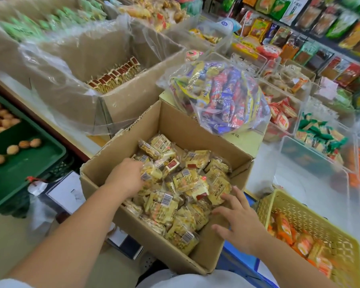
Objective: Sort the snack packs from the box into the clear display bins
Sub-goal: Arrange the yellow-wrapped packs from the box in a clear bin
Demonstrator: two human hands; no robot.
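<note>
Snack packs are lying heaped in the cardboard box at six o'clock. Left hand is digging in, fingers hidden, grip unclear; right hand is hovering released. Scooping several together is looking wisest.

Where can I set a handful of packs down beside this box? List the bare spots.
Bare white counter lies between the cardboard box, the clear bins and the yellow basket. The green tray has open floor at its near end. Crowded: the box, heaped with snack packs, and the basket.
</note>
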